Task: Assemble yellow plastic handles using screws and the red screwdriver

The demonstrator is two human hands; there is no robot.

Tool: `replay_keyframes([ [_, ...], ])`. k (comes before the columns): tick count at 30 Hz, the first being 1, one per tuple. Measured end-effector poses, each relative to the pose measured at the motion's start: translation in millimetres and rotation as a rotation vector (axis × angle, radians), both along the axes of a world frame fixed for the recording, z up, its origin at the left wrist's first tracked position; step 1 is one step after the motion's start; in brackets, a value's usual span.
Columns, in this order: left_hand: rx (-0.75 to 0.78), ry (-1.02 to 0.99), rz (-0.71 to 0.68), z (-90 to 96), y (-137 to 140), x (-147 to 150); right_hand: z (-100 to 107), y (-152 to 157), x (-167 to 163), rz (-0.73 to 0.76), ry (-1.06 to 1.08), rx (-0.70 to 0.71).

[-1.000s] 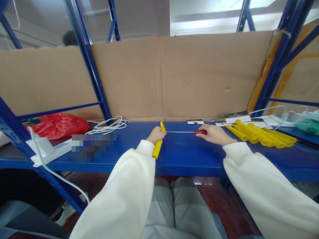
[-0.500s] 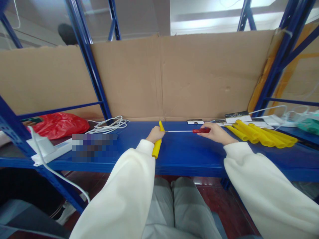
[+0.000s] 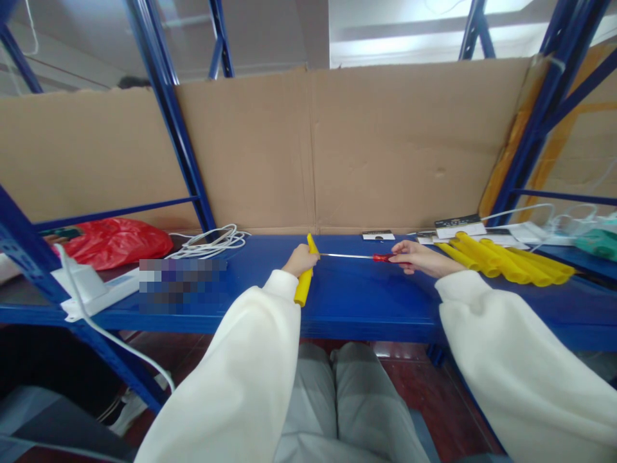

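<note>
Blue shelf point(image 3: 366, 302): yellow tubes point(image 3: 506, 262), white cable point(image 3: 212, 242).

I am seeing print on the white cards point(image 3: 460, 227) past my right hand point(image 3: 418, 258), but nothing is reading clearly.

The blue metal shelf surface point(image 3: 357, 296) lies bare between and before the hands. A pile of yellow plastic tubes point(image 3: 506, 260) blocks the right side; a coiled white cable point(image 3: 212, 241) and a tall brown cardboard sheet point(image 3: 366, 148) close off the left and rear.
</note>
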State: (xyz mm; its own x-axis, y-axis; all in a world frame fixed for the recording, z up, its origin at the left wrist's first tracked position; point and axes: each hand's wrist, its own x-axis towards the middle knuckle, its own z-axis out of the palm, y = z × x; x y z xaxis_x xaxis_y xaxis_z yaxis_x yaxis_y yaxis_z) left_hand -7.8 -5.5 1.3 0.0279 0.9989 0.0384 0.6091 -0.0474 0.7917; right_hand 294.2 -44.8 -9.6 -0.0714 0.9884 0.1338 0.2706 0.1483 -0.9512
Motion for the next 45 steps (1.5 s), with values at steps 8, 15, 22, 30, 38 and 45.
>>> replay_keyframes([
  [8, -0.013, 0.002, -0.001, 1.7, -1.8, 1.4, 7.2, -0.6, -0.9, -0.066, 0.167, 0.105],
  [15, -0.013, 0.016, 0.002, 0.0, -0.4, 1.3, 5.5, 1.5, -9.9, -0.220, -0.038, 0.211],
  [22, -0.014, 0.009, -0.014, -1.3, 2.5, -0.3, 5.3, -0.5, -8.8, -0.209, -0.011, 0.038],
  [30, -0.013, -0.018, -0.002, -0.8, 1.0, 0.1, 10.3, 4.5, -0.4, 0.013, 0.221, -0.104],
  [38, -0.002, -0.003, 0.010, -0.2, -0.3, 1.0, -0.4, 7.8, -5.5, -0.143, 0.174, 0.168],
  [45, -0.016, -0.036, 0.000, 3.0, -5.8, 4.4, -5.6, 9.0, -10.2, -0.253, 0.132, 0.065],
])
